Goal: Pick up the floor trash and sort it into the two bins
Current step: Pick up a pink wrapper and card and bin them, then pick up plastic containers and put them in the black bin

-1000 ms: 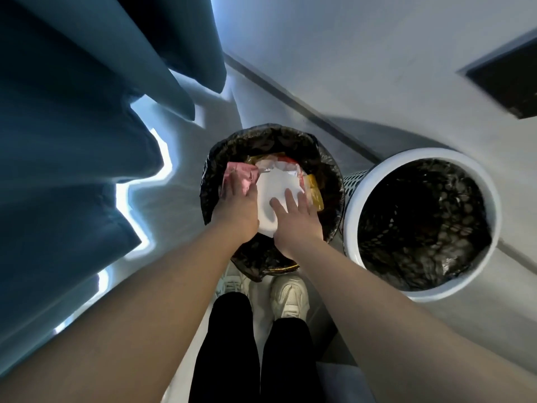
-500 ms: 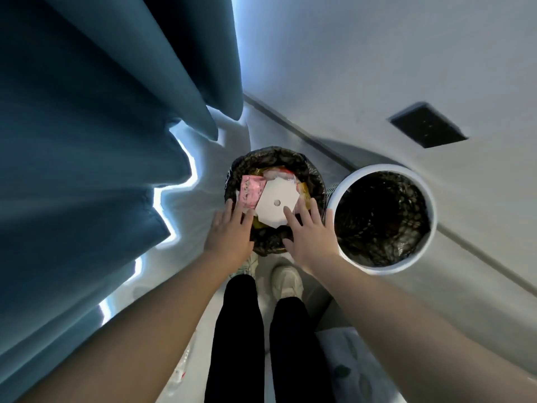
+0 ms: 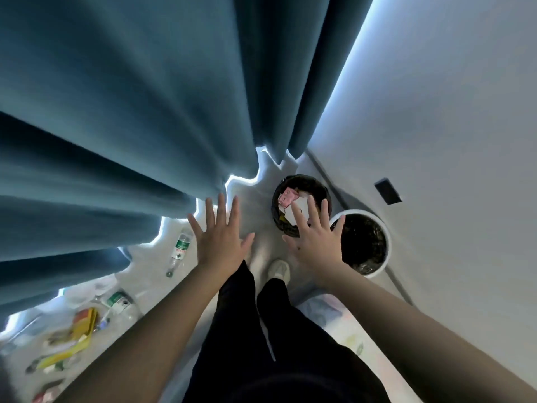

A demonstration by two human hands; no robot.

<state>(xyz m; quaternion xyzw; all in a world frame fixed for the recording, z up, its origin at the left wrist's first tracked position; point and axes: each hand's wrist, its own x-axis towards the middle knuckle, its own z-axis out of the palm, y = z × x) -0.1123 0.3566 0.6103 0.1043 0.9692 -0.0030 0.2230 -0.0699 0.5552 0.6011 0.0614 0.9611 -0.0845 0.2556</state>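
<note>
Head view, spread fingers point(image 3: 313, 210) of right hand point(image 3: 315, 245) over black bin point(image 3: 302, 180)

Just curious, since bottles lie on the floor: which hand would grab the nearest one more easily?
Probably the left hand: open, empty, on the side of the nearest bottle. The right hand, also open, is by the black-lined bin.

A teal-blue curtain point(image 3: 116, 117) hung beyond the left hand point(image 3: 222, 239). Under the right hand point(image 3: 315, 242), a black-lined bin point(image 3: 305, 180) held a pink wrapper point(image 3: 286, 197) and white paper point(image 3: 300, 205). Just right of that hand stood a white bin point(image 3: 373, 273), dark inside. Left of the left hand lay a clear bottle point(image 3: 180, 248) with a green-and-white label, and farther left, yellow packaging point(image 3: 84, 321).
</note>
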